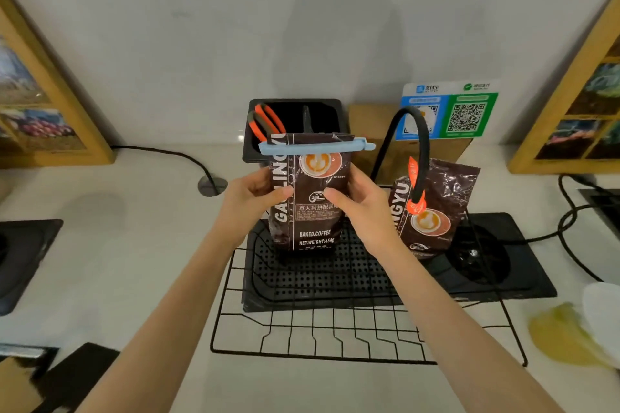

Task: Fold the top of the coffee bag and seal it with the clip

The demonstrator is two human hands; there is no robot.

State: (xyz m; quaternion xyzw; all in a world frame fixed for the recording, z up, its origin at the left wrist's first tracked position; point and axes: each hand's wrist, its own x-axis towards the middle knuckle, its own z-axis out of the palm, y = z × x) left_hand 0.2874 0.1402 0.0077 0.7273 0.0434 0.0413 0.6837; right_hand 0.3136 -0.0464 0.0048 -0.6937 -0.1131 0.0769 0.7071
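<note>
Views: we have one, a wide-angle camera worn on the head.
Direction: we look forward and down onto a pale counter (141, 245), with the wall behind it filling the upper part.
Nearness: we are close; both forearms reach in from the bottom edge towards the middle.
Centre: the coffee bag (307, 198) stands upright mid-frame.
Distortion: straight edges bow outward near the sides, and picture frames (570, 84) lean inward.
Shared ground: none.
</note>
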